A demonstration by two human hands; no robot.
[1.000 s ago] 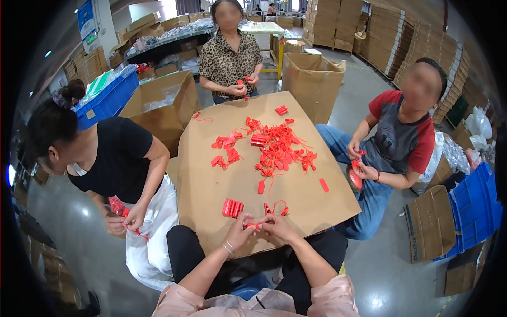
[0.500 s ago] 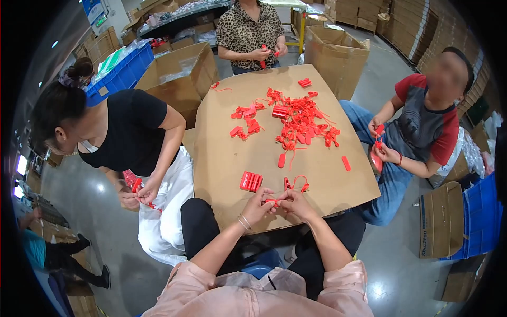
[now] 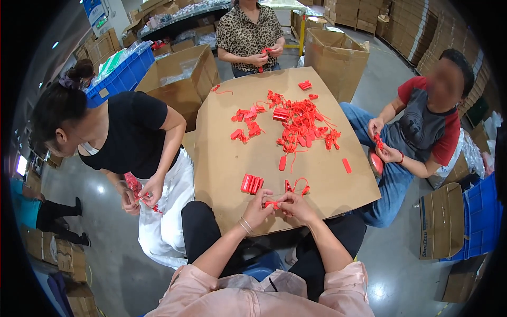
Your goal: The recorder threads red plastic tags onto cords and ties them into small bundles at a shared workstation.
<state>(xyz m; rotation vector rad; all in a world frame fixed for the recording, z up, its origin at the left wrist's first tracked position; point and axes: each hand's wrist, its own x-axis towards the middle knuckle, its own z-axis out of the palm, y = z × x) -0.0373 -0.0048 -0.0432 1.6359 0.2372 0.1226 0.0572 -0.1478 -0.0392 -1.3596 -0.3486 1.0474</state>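
My left hand (image 3: 257,210) and my right hand (image 3: 298,206) meet over the near edge of the cardboard-covered table (image 3: 224,158). Between their fingertips, both pinch a small red plastic piece (image 3: 271,204); the fingers hide much of it, so its exact kind is unclear. Just beyond my left hand lies a row of red plastic strips (image 3: 252,184) set side by side. Past my right hand are a red clip-like part (image 3: 288,186) and a red loop of cord (image 3: 302,181). A bangle circles my left wrist.
A tangled heap of red parts and cords (image 3: 303,121) covers the table's far middle, with a smaller cluster (image 3: 247,122) to its left. Single red strips (image 3: 346,166) lie nearer. Three people sit around the table handling red pieces. Cardboard boxes (image 3: 335,58) and blue crates (image 3: 483,214) stand around.
My hands stay together on the red piece, with only slight finger shifts. The co-workers' hands have moved a little around their pieces. A walker at the far left has shifted.
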